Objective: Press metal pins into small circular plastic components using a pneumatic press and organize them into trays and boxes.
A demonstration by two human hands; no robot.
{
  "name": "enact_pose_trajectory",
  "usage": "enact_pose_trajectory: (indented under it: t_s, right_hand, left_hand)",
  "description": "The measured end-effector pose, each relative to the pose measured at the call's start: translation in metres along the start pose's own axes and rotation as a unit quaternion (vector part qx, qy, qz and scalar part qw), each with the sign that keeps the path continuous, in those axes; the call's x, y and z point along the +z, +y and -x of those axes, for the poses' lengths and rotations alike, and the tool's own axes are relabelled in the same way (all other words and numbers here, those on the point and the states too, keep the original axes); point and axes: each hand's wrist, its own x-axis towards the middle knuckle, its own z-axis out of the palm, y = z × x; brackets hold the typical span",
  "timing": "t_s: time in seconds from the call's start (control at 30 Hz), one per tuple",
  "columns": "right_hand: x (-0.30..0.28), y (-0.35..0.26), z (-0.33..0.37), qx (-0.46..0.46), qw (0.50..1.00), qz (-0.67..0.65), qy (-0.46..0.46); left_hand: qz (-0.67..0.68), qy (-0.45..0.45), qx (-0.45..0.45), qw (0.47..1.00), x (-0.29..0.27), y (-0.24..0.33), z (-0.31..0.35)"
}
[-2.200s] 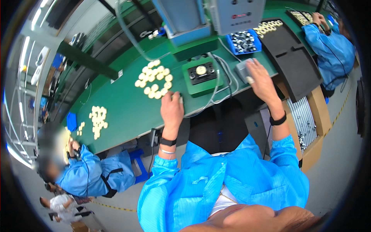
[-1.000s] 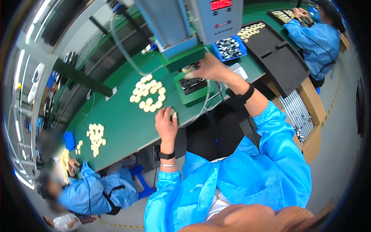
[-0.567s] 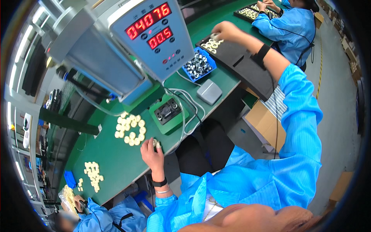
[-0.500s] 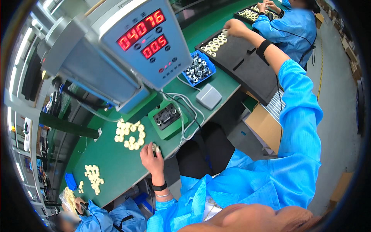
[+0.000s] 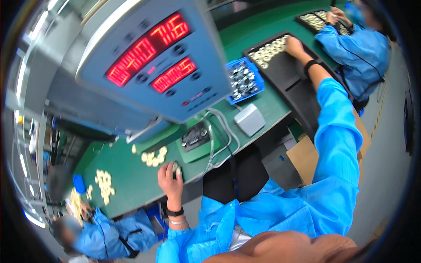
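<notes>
My left hand (image 5: 170, 179) rests at the front edge of the green table, fingers curled around a cream round part (image 5: 176, 169). Loose parts of the same kind (image 5: 154, 158) lie just beyond it, partly hidden by the machine. Far right, my outstretched right hand (image 5: 294, 46) is over a black tray (image 5: 287, 72). Its fingers are pinched at a cream round part by the end of several rows of such parts (image 5: 268, 51); whether this one sits in the tray I cannot tell. The rest of the tray's visible surface is bare black.
A machine with a red digital display (image 5: 153, 57) looms over the table, above a black fixture (image 5: 195, 136) on a green base. A blue bin of metal parts (image 5: 243, 81), a grey box (image 5: 250, 120) and cables stand beside it. Co-workers (image 5: 351, 57) sit far right and lower left.
The view has swung, so the machine looms larger and hides more loose parts, while the tray lies farther right. My right hand remains at the tray's rows; my left keeps its grip.
</notes>
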Motion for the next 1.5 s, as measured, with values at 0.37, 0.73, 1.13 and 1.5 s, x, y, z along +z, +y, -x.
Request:
enact_pose_trajectory:
  t_s: [0.37, 0.73, 1.13, 1.5]
  right_hand:
    - [-0.059, -0.005, 0.022, -0.022, 1.0, -0.019, -0.006]
    - [-0.202, -0.175, 0.159, -0.074, 0.904, -0.406, -0.114]
    - [-0.062, -0.24, 0.174, -0.272, 0.962, -0.019, 0.018]
    - [-0.057, -0.208, 0.155, 0.013, 0.845, -0.527, -0.086]
  left_hand:
    - [0.254, 0.037, -0.02, 0.966, -0.004, 0.052, -0.083]
    - [0.277, -0.095, 0.043, 0.955, 0.023, 0.056, -0.12]
    - [0.163, -0.006, 0.098, 0.982, -0.002, 0.063, -0.094]
    - [-0.043, -0.037, -0.053, 0.997, -0.015, -0.036, -0.046]
